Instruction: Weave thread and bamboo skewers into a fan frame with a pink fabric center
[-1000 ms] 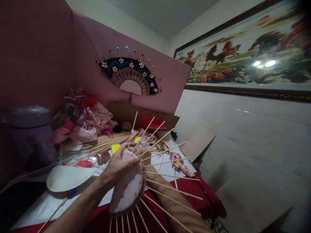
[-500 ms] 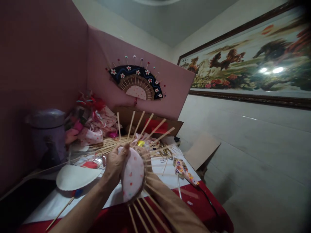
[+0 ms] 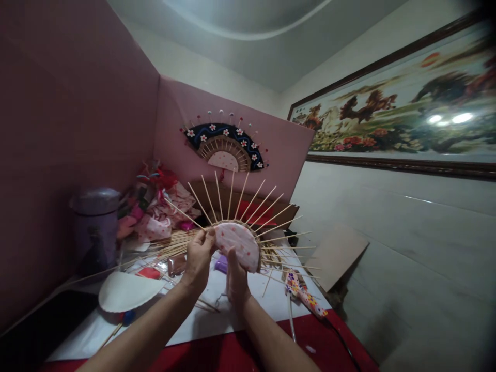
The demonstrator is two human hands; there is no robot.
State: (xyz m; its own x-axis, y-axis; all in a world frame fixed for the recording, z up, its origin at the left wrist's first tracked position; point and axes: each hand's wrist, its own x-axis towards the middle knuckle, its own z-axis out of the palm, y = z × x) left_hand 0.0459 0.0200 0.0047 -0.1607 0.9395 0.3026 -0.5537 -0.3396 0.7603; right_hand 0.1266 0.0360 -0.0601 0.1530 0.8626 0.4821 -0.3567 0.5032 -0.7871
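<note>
Between my two hands is a half-round fan frame [image 3: 240, 243], covered in pale pink spotted cloth, with thin wooden sticks fanning out from its curved edge. My left hand [image 3: 200, 256] pinches its left end, thumb on the front of the cloth. Under the flat edge, my right hand [image 3: 237, 279] grips with the thumb in front; its other fingers are hidden behind the piece. The frame is held up above the white-covered table, curved side up. On the pink board beyond hangs a finished fan [image 3: 225, 147] with a dark flowered band and bead-tipped sticks.
A flowered glue gun [image 3: 306, 294] with a cord lies at the table's right. At left are a white half-round plate [image 3: 127, 292], a bundle of sticks [image 3: 174, 245], a purple lidded container [image 3: 96, 222] and heaped pink cloth [image 3: 155, 227]. A cardboard sheet [image 3: 339, 256] leans by the wall.
The fan frame has turned from nearly upright to curved side up, its sticks now spreading upward and right. My right hand has come from behind it to the lower edge. The view has shifted.
</note>
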